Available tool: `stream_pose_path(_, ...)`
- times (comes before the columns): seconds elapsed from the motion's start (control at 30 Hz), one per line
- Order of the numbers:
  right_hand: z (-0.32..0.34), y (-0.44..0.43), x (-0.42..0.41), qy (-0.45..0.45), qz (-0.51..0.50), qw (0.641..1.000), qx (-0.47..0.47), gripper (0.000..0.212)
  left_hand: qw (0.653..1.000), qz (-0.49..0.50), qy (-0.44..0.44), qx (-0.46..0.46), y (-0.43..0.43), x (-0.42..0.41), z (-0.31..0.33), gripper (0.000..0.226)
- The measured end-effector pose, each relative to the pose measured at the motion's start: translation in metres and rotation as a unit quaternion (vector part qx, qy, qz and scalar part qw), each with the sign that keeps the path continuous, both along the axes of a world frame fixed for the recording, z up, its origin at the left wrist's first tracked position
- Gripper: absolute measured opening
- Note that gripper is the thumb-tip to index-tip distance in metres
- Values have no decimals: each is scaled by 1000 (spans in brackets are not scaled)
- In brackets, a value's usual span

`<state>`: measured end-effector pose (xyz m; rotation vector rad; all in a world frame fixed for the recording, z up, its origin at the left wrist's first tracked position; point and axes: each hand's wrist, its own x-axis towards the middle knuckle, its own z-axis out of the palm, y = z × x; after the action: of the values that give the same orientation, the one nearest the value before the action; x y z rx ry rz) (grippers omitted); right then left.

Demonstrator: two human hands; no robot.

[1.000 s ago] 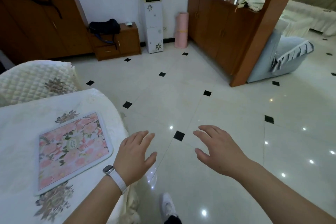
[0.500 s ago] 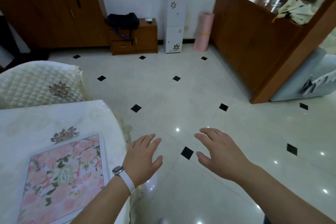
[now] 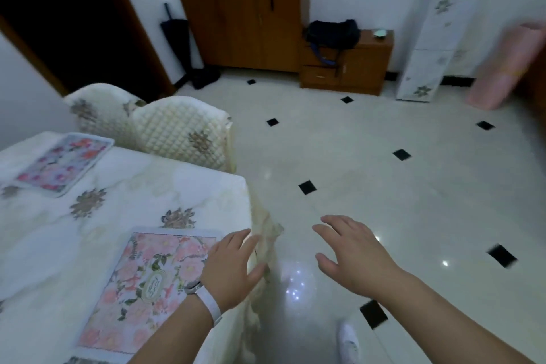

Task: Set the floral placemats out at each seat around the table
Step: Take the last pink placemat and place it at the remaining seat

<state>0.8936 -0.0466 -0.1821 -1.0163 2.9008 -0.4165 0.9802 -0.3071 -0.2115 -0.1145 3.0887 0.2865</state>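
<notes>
Placemat (image 3: 147, 284) lies under left hand (image 3: 229, 270), whose grip is empty.

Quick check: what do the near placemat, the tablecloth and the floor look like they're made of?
Near placemat: probably wipeable plastic or coated sheet; it lies flat and stiff, with a printed floral face and a pale border. Tablecloth: soft fabric, since it drapes and bunches at the corner. Floor: glossy polished tile, mirroring the lights, with black inset squares.

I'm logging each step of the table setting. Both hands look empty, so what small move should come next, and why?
Probably fetch another placemat: the left hand and right hand are open and empty, and two floral mats, near and far, already lie flat on the table.
</notes>
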Motion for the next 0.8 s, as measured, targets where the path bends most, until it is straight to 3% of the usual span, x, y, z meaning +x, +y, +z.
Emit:
stream_pose_path(0.3,2,-50,-117,-18,205,979,5,49,971,237,-28,4,10,7,8,59)
stream_pose_path(0.53,1,-140,-122,-39,346,937,20,52,915,404,-7,8,-15,54,17,63)
stream_pose_path(0.8,-17,-229,-109,-45,449,890,63,63,844,534,-4,45,-56,117,-25,70)
